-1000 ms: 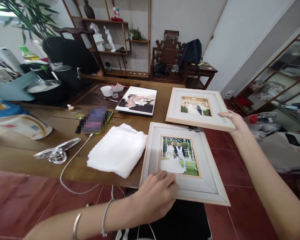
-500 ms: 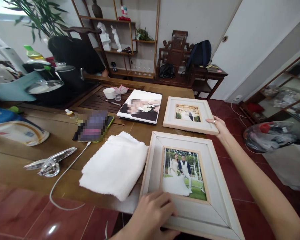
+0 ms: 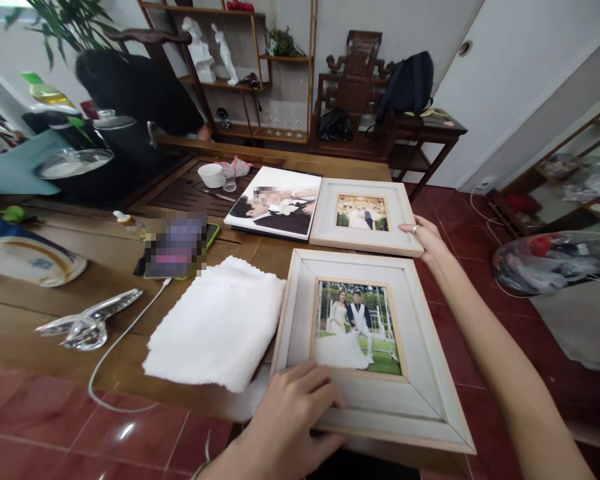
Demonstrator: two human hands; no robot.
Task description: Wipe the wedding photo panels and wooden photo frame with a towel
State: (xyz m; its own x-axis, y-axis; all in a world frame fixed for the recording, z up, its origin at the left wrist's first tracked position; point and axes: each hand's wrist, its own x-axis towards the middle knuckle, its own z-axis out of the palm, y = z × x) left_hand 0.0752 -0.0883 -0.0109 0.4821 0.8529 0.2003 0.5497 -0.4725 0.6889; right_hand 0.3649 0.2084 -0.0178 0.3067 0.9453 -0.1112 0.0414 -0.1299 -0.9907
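Steadying comes first as I watch the left hand (image 3: 300, 407), its fingers curled over the near left border of the large pale-wood rectangular picture frame (image 3: 363, 333), thumb down by the near rim. The right hand (image 3: 425, 237) grips the right edge of the smaller pale-wood picture frame (image 3: 363, 217), which is just beyond the large frame. I'd hold both by bare wood only, keep fingertips off the pictures, and let the left hand anchor rather than push, so the corners don't knock.

Room is tight beyond the large frame: barely a gap parts the two, and the small one sits right up against the flat white-and-black portrait album (image 3: 280, 213); whether they touch I can't tell. To the right of the large frame I see red tiled floor (image 3: 473, 320) where the brown wooden tabletop (image 3: 105, 267) stops, so I'd avoid drifting that way; how far either frame overhangs is hidden. Just left of the large frame, the folded white cloth (image 3: 217, 327) looks soft and forgiving, a safer side to shift toward.
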